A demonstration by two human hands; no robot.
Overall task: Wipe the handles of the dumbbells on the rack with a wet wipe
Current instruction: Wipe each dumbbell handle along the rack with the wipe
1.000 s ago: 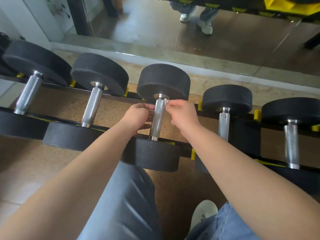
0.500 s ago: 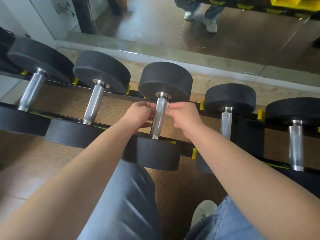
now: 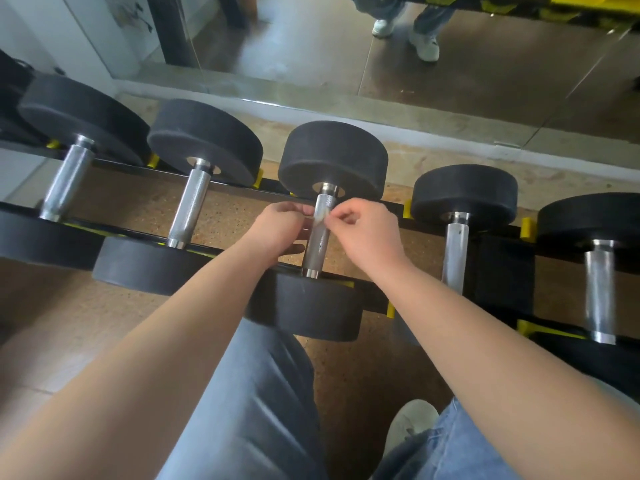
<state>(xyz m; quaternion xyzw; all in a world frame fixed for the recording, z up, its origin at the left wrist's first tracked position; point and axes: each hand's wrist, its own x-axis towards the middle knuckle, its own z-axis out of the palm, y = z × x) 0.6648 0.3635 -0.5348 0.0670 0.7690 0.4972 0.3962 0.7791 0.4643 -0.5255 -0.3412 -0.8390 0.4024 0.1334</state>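
Head view: five dumbbells (image 3: 332,157) in one row across a rack (image 3: 375,301) made of two black rails with yellow clips. Each has two round, matte black rubber heads and one straight, shiny steel handle. The knurled texture is plain on the second and third handles from the left; the others are too blurred to tell.

There is one wet wipe (image 3: 321,216), small, thin and whitish, lying on the upper part of the middle handle (image 3: 317,249), just below the far head.

Two hands, both bare and both at the wipe. The left hand (image 3: 277,226) has its fingers curled to the handle's left side, gripping the wipe's edge, with the thumb lower down beside the bar. The right hand (image 3: 367,230) pinches the wipe's right edge between thumb and forefinger, the other fingers tucked in.

The floor (image 3: 221,216) under the rack is brown and speckled. A wall mirror (image 3: 311,46) behind it reflects two white shoes. Near the lower edge are two legs in blue jeans (image 3: 249,410) and one pale shoe (image 3: 408,424).
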